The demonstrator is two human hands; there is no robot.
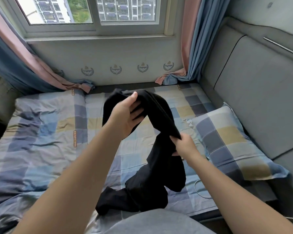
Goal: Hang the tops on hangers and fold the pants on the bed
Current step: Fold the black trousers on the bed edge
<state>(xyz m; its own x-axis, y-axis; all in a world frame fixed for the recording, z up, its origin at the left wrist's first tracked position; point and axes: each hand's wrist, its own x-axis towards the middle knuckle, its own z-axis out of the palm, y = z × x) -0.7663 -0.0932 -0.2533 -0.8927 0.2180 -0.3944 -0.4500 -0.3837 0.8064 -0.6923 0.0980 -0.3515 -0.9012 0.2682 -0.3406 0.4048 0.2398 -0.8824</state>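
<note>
The person wears a plain grey garment (152,223). Either side of it, bare forearms lead to the left hand (127,115) and right hand (186,145).

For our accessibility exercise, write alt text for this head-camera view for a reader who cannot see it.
A person's left hand and right hand hold a black garment above a checked bed, its lower end trailing on the sheet. A matching pillow lies at right; a curtained window is behind.
</note>
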